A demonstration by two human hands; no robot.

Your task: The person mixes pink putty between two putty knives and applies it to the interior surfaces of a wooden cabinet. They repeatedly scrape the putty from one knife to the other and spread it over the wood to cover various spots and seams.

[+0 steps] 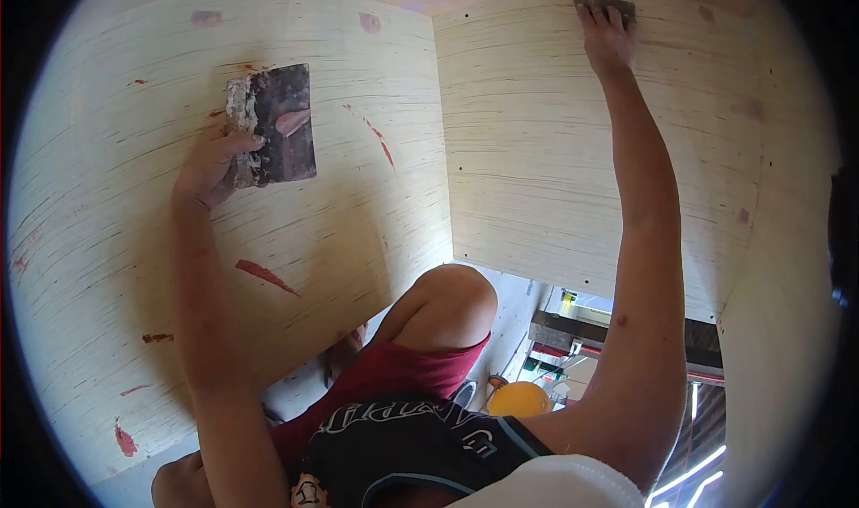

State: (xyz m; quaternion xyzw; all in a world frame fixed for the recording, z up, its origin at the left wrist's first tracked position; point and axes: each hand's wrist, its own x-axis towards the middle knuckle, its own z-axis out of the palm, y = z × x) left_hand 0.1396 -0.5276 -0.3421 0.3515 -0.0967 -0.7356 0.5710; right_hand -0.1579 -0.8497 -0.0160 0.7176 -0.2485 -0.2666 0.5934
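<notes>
**Both hands up on the plywood**

The pale plywood panel (358,195) in front of me is the biggest thing here and my landmark; it meets a second plywood panel (555,150) at an upright corner seam on its right edge. Red filler smears (264,275) streak the landmark panel low down and near its middle.

My knee (456,298) rises below the panel's lower right corner, with my red shorts (394,374) and dark printed shirt (403,441) beneath that. Past the knee, under the second panel, sits a yellow round thing (519,401) that I cannot make out.

My left hand (210,168) is closed around the edge of a dark, crusted putty board (273,125), holding it flat against the upper middle of the landmark panel, a dab of pinkish filler on its face.

My right hand (608,38) is stretched up, right of the seam, fingers curled over a small dark scraper (604,7) pressed to the top edge of the second panel.
</notes>
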